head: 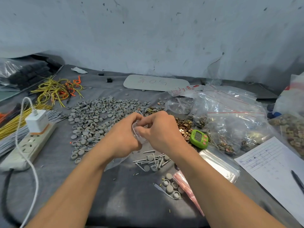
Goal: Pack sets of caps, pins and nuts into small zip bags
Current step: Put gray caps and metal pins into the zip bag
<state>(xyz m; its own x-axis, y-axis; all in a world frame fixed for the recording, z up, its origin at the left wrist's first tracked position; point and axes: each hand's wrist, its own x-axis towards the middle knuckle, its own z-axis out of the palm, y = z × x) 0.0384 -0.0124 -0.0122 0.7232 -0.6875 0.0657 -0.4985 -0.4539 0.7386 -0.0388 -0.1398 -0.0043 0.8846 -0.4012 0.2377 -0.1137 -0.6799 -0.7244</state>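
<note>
At the left edge of your grey-covered table, a white charger sits plugged into a power strip, its white cable trailing toward you, with a tangle of yellow wires behind it. Next comes a broad spread of grey caps, running from the wires to the middle of the table. At centre, your left hand and right hand meet above the cloth, fingers of both curled and pinching a small zip bag of clear plastic that is bunched between them. What the bag holds cannot be made out. Just below your hands lies a loose heap of pins with a few caps mixed in, and nearer you a second small bag lies flat with several caps in it, beside a pink-striped strip of bags. Against the far wall rests a grey board with red writing. Just right of your right hand, brass-coloured nuts are scattered beside a green timer. Further right, large clear bags are piled up, some with nuts inside, and a stack of empty zip bags lies in front of them. At the right edge, a printed sheet of paper carries a dark pen.
</note>
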